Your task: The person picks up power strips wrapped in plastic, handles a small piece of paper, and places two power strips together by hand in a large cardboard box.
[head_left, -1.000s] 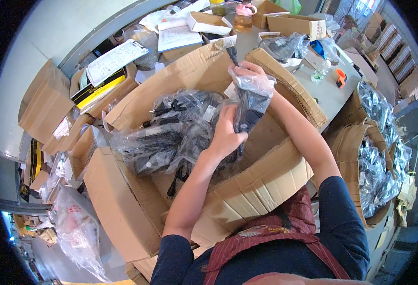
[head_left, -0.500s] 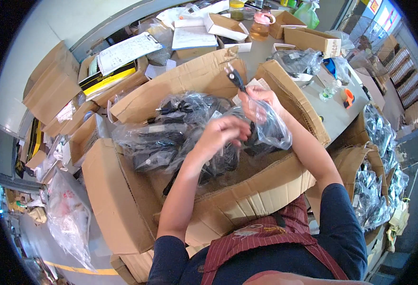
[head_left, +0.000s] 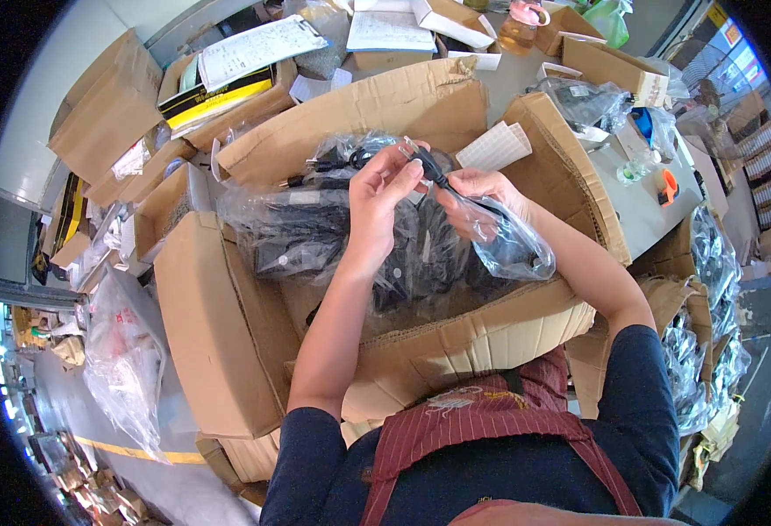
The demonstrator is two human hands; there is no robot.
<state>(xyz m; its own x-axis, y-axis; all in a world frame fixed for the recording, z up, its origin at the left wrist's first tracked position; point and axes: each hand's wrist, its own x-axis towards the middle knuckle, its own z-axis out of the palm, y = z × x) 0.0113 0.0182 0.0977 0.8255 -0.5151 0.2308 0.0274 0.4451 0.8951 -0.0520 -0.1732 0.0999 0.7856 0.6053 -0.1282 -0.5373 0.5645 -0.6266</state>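
Note:
A black power cord with a pronged plug (head_left: 434,168) is held between my two hands, above a big open cardboard box (head_left: 219,342). My left hand (head_left: 384,188) pinches the plug end with thumb and fingers. Closed round the cord just behind the plug is my right hand (head_left: 484,203). From under that hand hangs a clear plastic bag (head_left: 517,250) that seems to cover the rest of the cord. Inside the box lie several more bagged black items (head_left: 302,232), some with plugs sticking out. A white printed sheet (head_left: 495,146) rests inside the box's far right side.
Behind the box, a grey table (head_left: 618,180) carries small cartons, a pink-lidded jug (head_left: 522,26) and an orange tape roll (head_left: 667,187). Clipboards with papers (head_left: 258,51) lie at the far left. More bagged goods (head_left: 688,359) fill boxes at my right. A plastic sack (head_left: 127,359) hangs at left.
My left hand has moved up and taken hold of the plug end. The cord has come lower in my right hand. The whole view has shifted slightly.

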